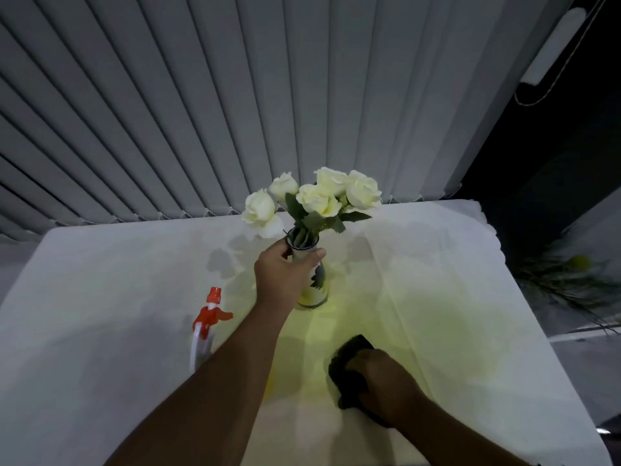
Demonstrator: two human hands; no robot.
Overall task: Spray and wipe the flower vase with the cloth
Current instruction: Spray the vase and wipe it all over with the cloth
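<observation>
A pale flower vase (314, 290) with a dark leaf print stands upright in the middle of the table, holding several white roses (319, 198). My left hand (280, 277) is wrapped around the vase's neck just under the rim. My right hand (379, 385) rests low on the table at the near right, closed on a dark cloth (347, 361) that lies against the tabletop. A spray bottle (206, 326) with an orange trigger head stands to the left of my left forearm, untouched.
A white cloth covers the table (100, 314), whose far edge meets grey vertical blinds (235, 112). To the right of the table lies a dark floor with some plant stems (568, 280).
</observation>
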